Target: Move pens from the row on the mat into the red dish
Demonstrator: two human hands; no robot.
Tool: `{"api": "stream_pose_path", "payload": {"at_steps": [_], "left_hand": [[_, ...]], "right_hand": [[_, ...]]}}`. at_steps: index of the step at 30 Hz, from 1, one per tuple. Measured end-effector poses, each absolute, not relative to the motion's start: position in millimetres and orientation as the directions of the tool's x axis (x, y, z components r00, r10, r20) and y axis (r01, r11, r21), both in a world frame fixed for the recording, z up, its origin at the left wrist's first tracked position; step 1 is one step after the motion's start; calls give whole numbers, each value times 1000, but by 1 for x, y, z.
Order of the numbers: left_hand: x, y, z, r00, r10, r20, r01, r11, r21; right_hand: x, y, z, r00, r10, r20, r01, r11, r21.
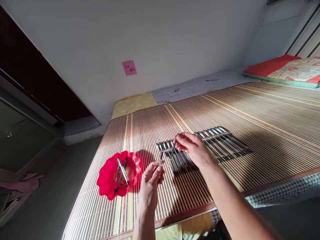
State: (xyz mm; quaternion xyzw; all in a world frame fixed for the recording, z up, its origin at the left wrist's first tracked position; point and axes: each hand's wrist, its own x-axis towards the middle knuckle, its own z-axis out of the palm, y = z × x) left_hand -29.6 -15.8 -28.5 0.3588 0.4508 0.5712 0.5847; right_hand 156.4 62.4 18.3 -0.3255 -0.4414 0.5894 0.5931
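My left hand (151, 175) pinches a short pen part (161, 156), dark at the top and clear lower down; the fingers hide the rest of it. Higher and to the right, my right hand (191, 146) is closed on a thin dark pen refill (172, 150), which slants down towards the left hand with a pale yellowish lower end. The two pieces are apart. Beneath and beyond the hands, a long row of black-and-clear pens (222, 143) lies side by side, partly covered by my right hand and forearm.
Left of my hands stands a red scalloped plate (105, 181) with several pens (122, 171) in it. A striped bamboo mat (147, 130) covers the bed. Folded bedding (282, 71) lies at the far right. A pink note (129, 67) is on the wall.
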Motion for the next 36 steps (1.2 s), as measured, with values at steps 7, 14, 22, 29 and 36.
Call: {"api": "stream_pose_path", "payload": {"at_steps": [7,14,22,29,36], "left_hand": [[-30,-19,-26,-100,987,-126,-311,90,946],[-30,-21,-26,-111,987,-118,-324,76,943],[-28,-24,-19,-132,986,-106,-301,62,952],[-33,-24,-23,-100,994,-53,-252,26,967],[-22,-33,-2,53,998,-32,-336,48,941]], "right_hand": [[167,54,36,224,947,228,-461,310,-832],[167,53,35,274,897,346,-337,427,-839],[166,46,43,235,904,357,-217,406,-887],[171,34,58,208,876,435,-57,455,-889],[161,31,60,-95,901,422,-126,410,-903]]}}
